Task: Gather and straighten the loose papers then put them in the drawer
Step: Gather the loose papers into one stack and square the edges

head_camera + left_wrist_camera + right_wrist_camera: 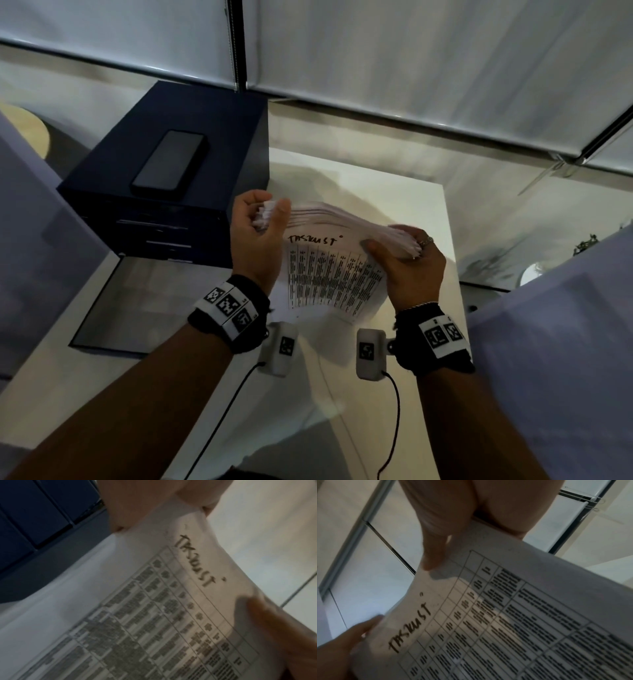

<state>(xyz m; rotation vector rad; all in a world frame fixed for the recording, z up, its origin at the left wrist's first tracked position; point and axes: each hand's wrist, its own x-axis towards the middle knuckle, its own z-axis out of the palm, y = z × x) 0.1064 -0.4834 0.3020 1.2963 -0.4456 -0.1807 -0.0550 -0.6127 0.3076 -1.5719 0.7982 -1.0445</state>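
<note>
While you hold the papers upright above the white table, their far edges fan out unevenly between your two hands, so the stack is not yet square. The front sheet faces you and carries a printed grid of dark entries under a handwritten heading in black marker. Your left hand clamps the stack's left top corner, thumb on the front and fingers curled round behind; the left wrist view shows that thumb pressed on the sheet just above the heading. Your right hand grips the right top corner the same way, thumb lying flat on the front page, fingers wrapped behind the fanned edges. A ring sits on one right finger. Both wrists wear black bands with square coded markers, and a small white camera unit hangs under each, trailing a black cable. Left of the papers stands the dark blue drawer unit, its lowest drawer pulled out toward you. A phone lies face up on top of the unit. White blinds hang behind the table.
</note>
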